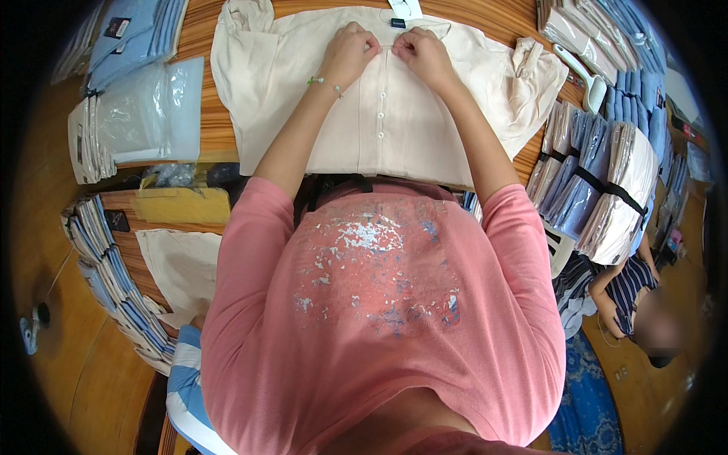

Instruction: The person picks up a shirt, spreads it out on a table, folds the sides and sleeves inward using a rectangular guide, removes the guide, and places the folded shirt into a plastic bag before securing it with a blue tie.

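Left hand (349, 49) and right hand (422, 51) — both closed, pinching the cream shirt (394, 129) at its top button.

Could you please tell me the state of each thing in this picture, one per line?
Cream button-front shirt: spread flat on the wooden table, lower buttons closed.
Left hand: closed, pinching the shirt near the collar.
Right hand: closed, pinching the shirt near the collar.
Clear plastic bags: stacked flat, empty.
Strapped bundle of folded shirts: bound with black straps.
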The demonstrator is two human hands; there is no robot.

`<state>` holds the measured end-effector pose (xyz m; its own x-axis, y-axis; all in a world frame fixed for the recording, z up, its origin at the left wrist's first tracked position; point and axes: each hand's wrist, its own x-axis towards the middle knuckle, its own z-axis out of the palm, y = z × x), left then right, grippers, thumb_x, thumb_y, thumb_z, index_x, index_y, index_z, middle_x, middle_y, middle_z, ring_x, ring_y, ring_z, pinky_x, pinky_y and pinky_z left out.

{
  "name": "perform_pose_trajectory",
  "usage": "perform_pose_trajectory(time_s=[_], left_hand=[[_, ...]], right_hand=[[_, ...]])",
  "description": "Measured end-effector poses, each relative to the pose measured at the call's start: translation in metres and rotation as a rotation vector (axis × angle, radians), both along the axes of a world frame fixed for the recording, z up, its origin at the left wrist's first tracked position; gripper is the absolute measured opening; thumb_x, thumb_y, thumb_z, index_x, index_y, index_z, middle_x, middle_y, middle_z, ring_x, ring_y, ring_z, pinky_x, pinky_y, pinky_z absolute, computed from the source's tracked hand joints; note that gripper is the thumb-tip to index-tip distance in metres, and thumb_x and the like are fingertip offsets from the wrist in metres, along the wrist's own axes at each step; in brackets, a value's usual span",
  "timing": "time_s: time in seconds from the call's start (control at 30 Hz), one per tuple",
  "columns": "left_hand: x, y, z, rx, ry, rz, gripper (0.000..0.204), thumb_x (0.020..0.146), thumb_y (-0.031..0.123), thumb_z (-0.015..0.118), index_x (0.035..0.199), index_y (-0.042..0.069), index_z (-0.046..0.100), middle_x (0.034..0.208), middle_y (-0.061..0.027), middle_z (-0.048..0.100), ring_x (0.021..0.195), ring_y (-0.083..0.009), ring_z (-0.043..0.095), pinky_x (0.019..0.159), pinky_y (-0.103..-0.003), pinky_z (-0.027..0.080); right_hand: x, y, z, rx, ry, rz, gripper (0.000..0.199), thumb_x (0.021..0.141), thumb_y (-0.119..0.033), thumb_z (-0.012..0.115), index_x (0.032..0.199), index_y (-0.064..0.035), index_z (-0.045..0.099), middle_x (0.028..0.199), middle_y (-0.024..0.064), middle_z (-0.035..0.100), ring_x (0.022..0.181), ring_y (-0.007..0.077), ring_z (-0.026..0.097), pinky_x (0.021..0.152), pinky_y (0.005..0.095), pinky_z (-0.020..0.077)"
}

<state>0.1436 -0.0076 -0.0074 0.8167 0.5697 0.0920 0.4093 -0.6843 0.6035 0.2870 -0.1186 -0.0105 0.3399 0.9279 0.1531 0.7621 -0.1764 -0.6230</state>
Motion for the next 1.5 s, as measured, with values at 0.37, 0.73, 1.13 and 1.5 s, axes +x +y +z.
perform_pose_trajectory(time_s=[0.37,0.73,1.13,1.5], left_hand=[[-0.010,0.010,0.006,0.082,-0.089,0.063,0.023,0.076,0.020,0.065,0.095,0.008,0.063,0.098,-0.0102,0.056,0.094,-0.0273,0.052,0.083,-0.038,0.042],[-0.110,0.111,0.026,0.020,0.329,0.147,0.041,0.070,0.031,0.070,0.101,0.004,0.062,0.095,-0.0132,0.063,0.088,-0.0275,0.059,0.080,-0.037,0.044],[-0.073,0.156,0.141,-0.037,-0.252,-0.006,0.027,0.075,0.025,0.068,0.090,0.004,0.066,0.081,-0.0106,0.065,0.072,-0.0212,0.061,0.065,-0.029,0.045],[0.141,0.137,0.338,-0.710,-1.237,-0.337,0.010,0.090,0.015,0.053,0.096,0.007,0.055,0.082,-0.0017,0.057,0.071,-0.0104,0.056,0.064,-0.024,0.048]], right_hand=[[0.011,-0.007,0.008,0.047,0.081,-0.110,0.019,0.072,-0.019,0.065,0.086,-0.0066,0.064,0.086,0.0105,0.060,0.081,0.0277,0.057,0.074,0.0384,0.0458],[0.109,-0.109,0.046,-0.576,-0.223,-0.323,0.035,0.075,-0.033,0.064,0.101,-0.0097,0.063,0.097,0.0124,0.064,0.092,0.0299,0.060,0.075,0.0374,0.0463],[0.127,-0.164,0.163,0.235,0.346,-0.594,0.022,0.084,-0.023,0.061,0.090,-0.0026,0.066,0.064,0.0001,0.055,0.054,0.0062,0.047,0.049,0.0169,0.0346],[0.134,-0.234,0.453,1.134,-0.234,-0.635,0.016,0.088,-0.012,0.055,0.097,0.0009,0.058,0.083,0.0067,0.063,0.072,0.0143,0.062,0.059,0.0255,0.0515]])
